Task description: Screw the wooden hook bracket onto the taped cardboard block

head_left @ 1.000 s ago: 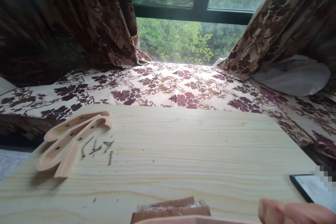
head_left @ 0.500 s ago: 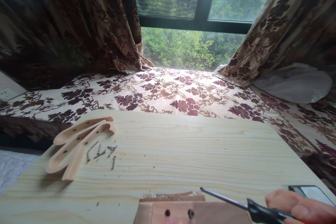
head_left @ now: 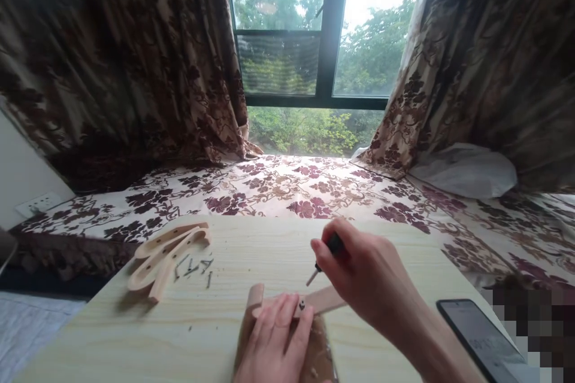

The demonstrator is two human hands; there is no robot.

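Observation:
My right hand (head_left: pixel 354 263) is closed round the dark handle of a screwdriver (head_left: pixel 311 276), whose thin shaft slants down to the left. Its tip sits a little above and apart from a screw (head_left: pixel 302 304) standing in a curved wooden piece (head_left: pixel 327 300). Fingers outstretched, my left hand (head_left: pixel 278 341) lies flat over the wooden piece and a brown, film-wrapped block (head_left: pixel 318 353) under it. The screw shows beside its fingertips. Part of the wooden piece is hidden behind both hands.
Curved wooden pieces with holes (head_left: pixel 168 256) lie on the left of the pale wood-grain table (head_left: pixel 179 353). Several loose screws (head_left: pixel 191 267) are scattered beside them. A phone (head_left: pixel 478 335) rests at the right edge. Behind lies a flowered cloth (head_left: pixel 278 188) below the window.
My right hand has swung the screwdriver leftward from the lower right, its tip now pointing down near the screw. My left hand has come into view on the wooden piece. The camera has tilted up.

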